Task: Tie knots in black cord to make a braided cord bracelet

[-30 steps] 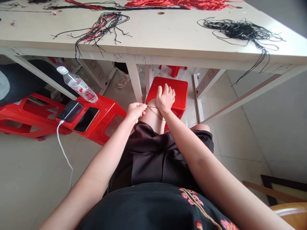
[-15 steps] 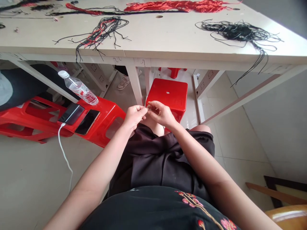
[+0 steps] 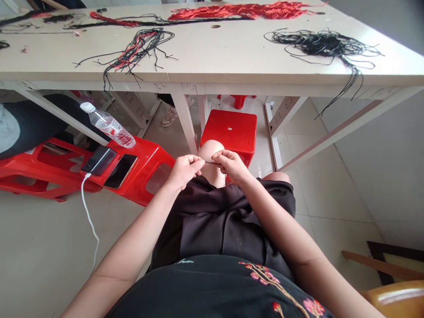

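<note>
My left hand [image 3: 184, 169] and my right hand [image 3: 232, 165] meet just above my raised knee [image 3: 210, 152], each closed in a pinch. A short stretch of thin black cord [image 3: 211, 163] runs taut between the two sets of fingertips. Both forearms reach forward over my lap, which is covered by dark shorts [image 3: 218, 221]. A red stool [image 3: 230, 130] stands under the table just beyond my hands.
A long pale table [image 3: 212, 57] carries a black cord bundle [image 3: 326, 43] at right, mixed red-and-black cords [image 3: 139, 44] at left and red cords [image 3: 238, 9] at the back. At left, a red plastic bench [image 3: 139, 168] holds a water bottle [image 3: 107, 125] and two phones [image 3: 109, 161].
A second ago my right hand lay open against my foot on the red stool. It has come back and closed on the cord; both hands sit lower and closer to my lap.
</note>
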The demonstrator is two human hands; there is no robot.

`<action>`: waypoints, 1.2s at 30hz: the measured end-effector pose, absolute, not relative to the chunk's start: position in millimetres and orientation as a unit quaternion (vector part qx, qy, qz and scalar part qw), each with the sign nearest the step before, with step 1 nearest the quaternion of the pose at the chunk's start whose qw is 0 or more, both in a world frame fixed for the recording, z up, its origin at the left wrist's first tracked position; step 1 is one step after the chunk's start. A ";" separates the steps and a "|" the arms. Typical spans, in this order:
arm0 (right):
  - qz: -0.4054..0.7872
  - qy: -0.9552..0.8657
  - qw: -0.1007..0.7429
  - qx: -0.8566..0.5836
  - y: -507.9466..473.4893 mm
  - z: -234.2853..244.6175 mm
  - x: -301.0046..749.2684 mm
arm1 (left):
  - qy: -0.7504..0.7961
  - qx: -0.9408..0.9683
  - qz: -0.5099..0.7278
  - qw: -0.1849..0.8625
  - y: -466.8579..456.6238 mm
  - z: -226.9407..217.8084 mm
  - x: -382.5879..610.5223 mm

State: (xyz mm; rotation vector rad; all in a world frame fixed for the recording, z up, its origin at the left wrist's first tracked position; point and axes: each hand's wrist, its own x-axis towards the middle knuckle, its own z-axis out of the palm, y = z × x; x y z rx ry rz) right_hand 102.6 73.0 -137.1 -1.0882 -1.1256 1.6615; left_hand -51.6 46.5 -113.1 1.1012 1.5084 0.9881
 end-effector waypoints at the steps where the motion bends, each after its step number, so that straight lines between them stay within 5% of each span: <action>1: 0.645 -0.475 0.414 -0.433 71.9 -137.5 102.8 | 0.621 0.456 0.406 0.491 45.9 -114.0 -52.2; 10: 0.565 -0.611 0.383 -0.402 66.5 -140.1 100.8 | 0.620 0.470 0.395 0.489 42.9 -123.7 -57.2; 36: 0.565 -0.533 0.403 -0.484 58.3 -144.5 77.2 | 0.587 0.384 0.407 0.585 37.5 -126.2 -61.1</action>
